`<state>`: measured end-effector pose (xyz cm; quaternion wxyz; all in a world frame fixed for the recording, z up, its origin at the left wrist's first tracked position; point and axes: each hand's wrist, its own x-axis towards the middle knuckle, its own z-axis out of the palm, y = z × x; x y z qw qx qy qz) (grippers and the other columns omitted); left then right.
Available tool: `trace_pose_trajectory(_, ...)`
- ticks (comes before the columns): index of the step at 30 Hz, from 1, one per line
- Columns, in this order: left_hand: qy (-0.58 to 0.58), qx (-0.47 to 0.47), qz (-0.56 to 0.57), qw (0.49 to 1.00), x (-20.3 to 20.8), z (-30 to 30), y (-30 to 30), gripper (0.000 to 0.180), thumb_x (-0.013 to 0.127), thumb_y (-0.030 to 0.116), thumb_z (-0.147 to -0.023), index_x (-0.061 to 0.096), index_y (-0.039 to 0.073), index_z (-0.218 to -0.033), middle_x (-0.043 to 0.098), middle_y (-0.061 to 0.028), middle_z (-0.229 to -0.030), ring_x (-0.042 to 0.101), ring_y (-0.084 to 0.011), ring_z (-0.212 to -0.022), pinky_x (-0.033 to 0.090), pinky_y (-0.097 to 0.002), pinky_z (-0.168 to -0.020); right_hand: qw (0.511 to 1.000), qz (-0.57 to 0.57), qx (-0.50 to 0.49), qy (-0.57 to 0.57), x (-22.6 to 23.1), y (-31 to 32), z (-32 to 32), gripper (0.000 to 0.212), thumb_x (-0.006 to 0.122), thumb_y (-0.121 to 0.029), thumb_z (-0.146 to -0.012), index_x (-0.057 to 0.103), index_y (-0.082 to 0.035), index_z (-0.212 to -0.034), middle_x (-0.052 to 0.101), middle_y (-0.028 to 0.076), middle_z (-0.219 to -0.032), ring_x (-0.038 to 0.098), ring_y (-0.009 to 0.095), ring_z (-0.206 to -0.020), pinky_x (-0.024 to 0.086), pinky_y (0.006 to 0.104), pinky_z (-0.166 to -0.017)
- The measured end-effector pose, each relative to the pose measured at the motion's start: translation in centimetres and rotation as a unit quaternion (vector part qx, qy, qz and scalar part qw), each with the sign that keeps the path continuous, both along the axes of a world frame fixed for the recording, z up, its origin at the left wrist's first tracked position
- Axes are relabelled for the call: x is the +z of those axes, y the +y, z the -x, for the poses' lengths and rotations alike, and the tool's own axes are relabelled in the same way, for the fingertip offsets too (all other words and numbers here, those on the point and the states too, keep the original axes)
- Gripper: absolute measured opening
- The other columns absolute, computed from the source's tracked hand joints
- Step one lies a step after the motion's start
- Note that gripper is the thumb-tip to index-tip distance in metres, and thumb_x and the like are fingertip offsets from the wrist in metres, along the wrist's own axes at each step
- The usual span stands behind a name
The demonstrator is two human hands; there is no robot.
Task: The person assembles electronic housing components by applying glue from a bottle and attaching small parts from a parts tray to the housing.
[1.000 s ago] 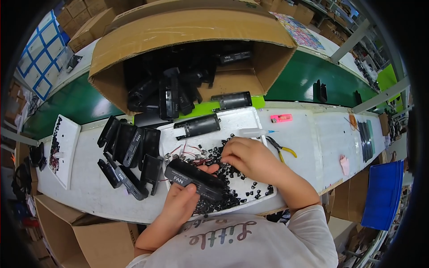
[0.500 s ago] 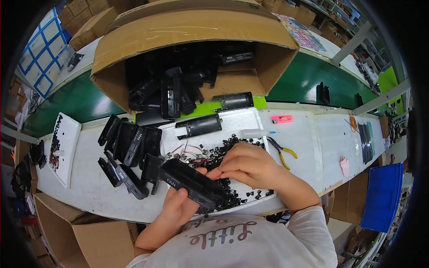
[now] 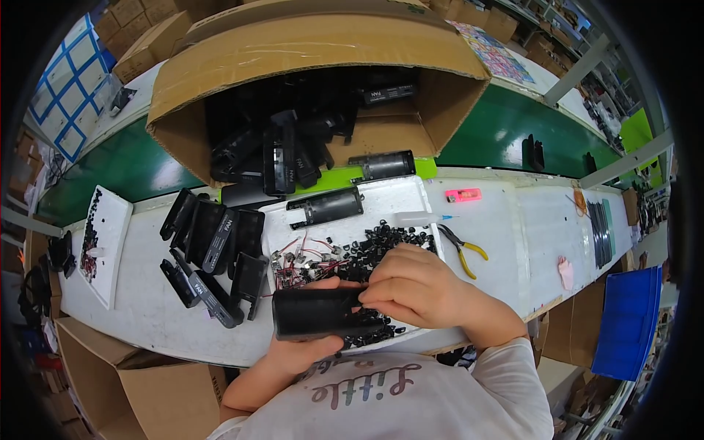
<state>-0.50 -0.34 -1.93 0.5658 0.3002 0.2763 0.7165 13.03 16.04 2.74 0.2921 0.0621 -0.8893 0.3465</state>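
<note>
My left hand (image 3: pixel 304 353) is wrapped round a black plastic fan housing (image 3: pixel 312 314), held level above the near part of a white foam tray (image 3: pixel 414 196). The fingers of my right hand (image 3: pixel 411 286) are pinched together at the housing's right end; whatever they hold is too small or hidden to make out. Small black plastic pieces (image 3: pixel 385 238) lie heaped in the tray under and beyond my right hand. Beside them is a tangle of red and white wires with small parts (image 3: pixel 290 268). Another black housing (image 3: pixel 326 207) lies at the tray's far edge.
Several black housings (image 3: pixel 220 242) are piled left of the tray. A cardboard box (image 3: pixel 315 62) on its side holds more at the back. Yellow-handled pliers (image 3: pixel 469 253), a clear bottle with a blue needle tip (image 3: pixel 418 218) and a pink object (image 3: pixel 463 195) lie right. Another foam tray (image 3: pixel 110 242) rests far left.
My left hand has turned the housing, so its smooth dark hollow shows instead of the printed side. My right hand has come down slightly to the housing's right end.
</note>
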Motion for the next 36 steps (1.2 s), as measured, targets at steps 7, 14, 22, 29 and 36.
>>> trace_pose_trajectory(7,0.287,0.069,-0.066,0.953,1.0,-0.2,0.2,0.069,0.073,0.0,-0.068,0.038,0.004,-0.127,0.045,-0.0193,-0.126,0.044,-0.0309,-0.118,0.035,-0.0412,-0.099,0.999,-0.04,-0.011,0.022,0.4,-0.2,0.0,0.02,0.071,-0.007,-0.066,0.063,-0.007,-0.084,0.053,0.005,-0.077,0.051,0.021,-0.063,0.038,0.0313,-0.056)
trace_pose_trajectory(14,0.372,0.143,-0.125,0.909,0.5,-1.0,0.7,0.066,0.077,0.002,-0.065,0.042,0.002,-0.122,0.045,-0.0221,-0.121,0.048,-0.034,-0.114,0.042,-0.0389,-0.093,0.999,-0.031,-0.013,0.01,0.8,-0.2,-0.2,0.018,0.07,-0.006,-0.066,0.059,-0.006,-0.08,0.053,0.006,-0.079,0.052,0.022,-0.066,0.039,0.0322,-0.058)
trace_pose_trajectory(22,0.446,0.158,-0.065,0.878,1.1,-1.4,0.8,0.061,0.076,0.004,-0.065,0.046,0.004,-0.119,0.038,-0.0207,-0.123,0.047,-0.0354,-0.115,0.043,-0.0378,-0.091,0.989,0.107,-0.089,-0.047,-0.6,-0.8,0.0,0.026,0.071,0.0,-0.062,0.05,-0.006,-0.075,0.051,0.005,-0.079,0.051,0.019,-0.064,0.039,0.0257,-0.054)
trace_pose_trajectory(29,-0.037,-0.012,0.18,0.983,1.0,-0.3,-0.3,0.05,0.056,0.009,-0.083,0.037,-0.001,-0.128,0.044,-0.0147,-0.128,0.057,-0.0191,-0.095,0.05,-0.0291,-0.064,0.941,0.19,-0.156,-0.234,-0.3,1.7,-0.6,0.012,0.067,-0.012,-0.074,0.058,-0.004,-0.075,0.052,0.006,-0.07,0.052,0.018,-0.058,0.041,0.0287,-0.052)
trace_pose_trajectory(36,-0.109,-0.019,0.153,0.982,0.6,0.1,-0.3,0.053,0.059,0.014,-0.082,0.037,0.001,-0.129,0.044,-0.0142,-0.127,0.056,-0.0199,-0.099,0.049,-0.0287,-0.064,0.855,-0.218,-0.347,-0.319,-2.2,5.0,-2.3,0.027,0.068,-0.012,-0.066,0.061,-0.004,-0.091,0.056,0.011,-0.077,0.056,0.03,-0.078,0.046,0.0379,-0.07)
